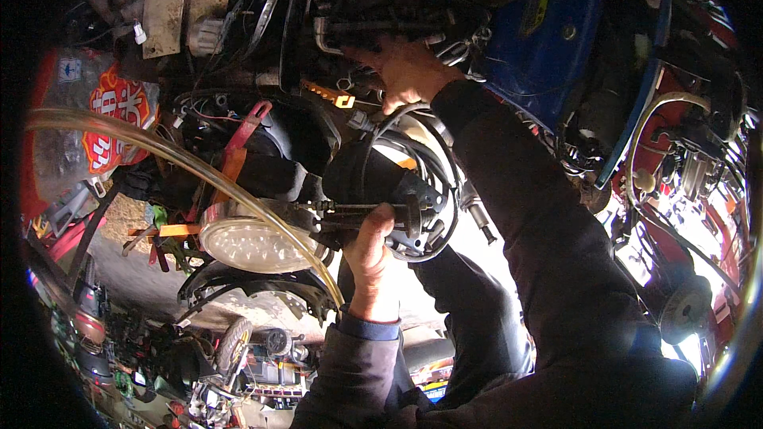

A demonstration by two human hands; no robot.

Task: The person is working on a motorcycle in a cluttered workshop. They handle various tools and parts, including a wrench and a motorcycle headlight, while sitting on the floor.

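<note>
Hands work deep in the stripped front end of a motor scooter or small motorcycle, seen from above through a strongly curved lens. The left hand (372, 258) sits near the middle of the view, its fingers clenched around a black handlebar control (413, 218), a chunky dark plastic housing with a round collar and a short bar running off to the left. That bar reaches a round headlamp (253, 242) with a ribbed, clear lens and a bright rim, lying just left of the hand. A loop of black cables (433, 151) curls round the housing and rises toward the far side. There the right hand (409, 71) is pushed in among the dark frame parts and wiring; its fingers curl over something in the shadow, but what they grip cannot be told. A clear yellowish hose (171, 155) sweeps in a long arc from the far left down to the left wrist. Right of the right forearm stands a blue body panel (548, 40), and beyond it, at the far right, red bodywork (699, 214). An orange strap (238, 147) hangs left of centre over black parts, and a dark mudguard (254, 286) curves below the lamp.
</note>
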